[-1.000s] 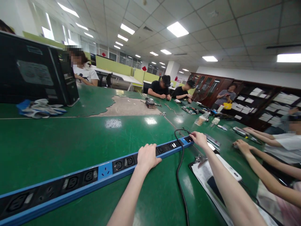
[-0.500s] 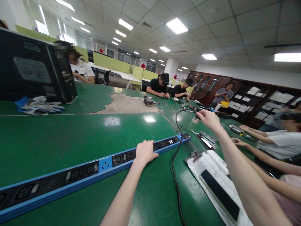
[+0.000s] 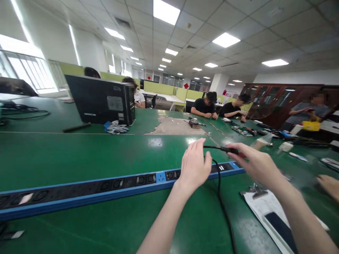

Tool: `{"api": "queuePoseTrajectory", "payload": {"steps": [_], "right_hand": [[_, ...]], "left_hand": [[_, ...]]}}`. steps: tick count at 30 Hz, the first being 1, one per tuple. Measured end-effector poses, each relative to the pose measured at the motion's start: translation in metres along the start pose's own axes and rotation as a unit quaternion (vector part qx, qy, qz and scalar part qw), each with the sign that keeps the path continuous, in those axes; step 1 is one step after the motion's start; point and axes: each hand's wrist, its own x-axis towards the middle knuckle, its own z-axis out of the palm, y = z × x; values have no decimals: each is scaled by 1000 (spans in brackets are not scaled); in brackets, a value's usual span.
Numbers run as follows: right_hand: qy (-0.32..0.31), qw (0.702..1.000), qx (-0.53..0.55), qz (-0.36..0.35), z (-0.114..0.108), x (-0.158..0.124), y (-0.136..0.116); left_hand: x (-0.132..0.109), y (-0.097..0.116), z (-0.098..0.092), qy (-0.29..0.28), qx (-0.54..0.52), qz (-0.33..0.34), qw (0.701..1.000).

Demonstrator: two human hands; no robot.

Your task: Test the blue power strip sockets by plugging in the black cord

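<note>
A person's left hand [image 3: 193,165], forearm slanting up, is poised over a blue-edged power strip [image 3: 127,182] lying across a green table [image 3: 79,155], thumb and fingers parted beside a looping black cable [image 3: 224,204]; whether they touch it cannot be told. The right hand [image 3: 255,162], angled inward, pinches the cable's plug [image 3: 231,150] above the strip.

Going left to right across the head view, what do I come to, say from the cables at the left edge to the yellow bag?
Cables, computer, left hand, right hand gripping a plug, white container, yellow bag.
</note>
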Motion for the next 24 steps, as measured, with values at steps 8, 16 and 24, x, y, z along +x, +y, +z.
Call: {"api": "queuePoseTrajectory", "payload": {"steps": [8, 16, 24], "right_hand": [[31, 953, 273, -125, -13, 23, -153], [-92, 869, 462, -151, 16, 30, -269], [-317, 863, 354, -169, 43, 11, -272]], "left_hand": [[-63, 17, -106, -116, -9, -106, 988], [-123, -18, -201, -25, -68, -234, 969], [-210, -108, -306, 120, 11, -370, 921]]}}
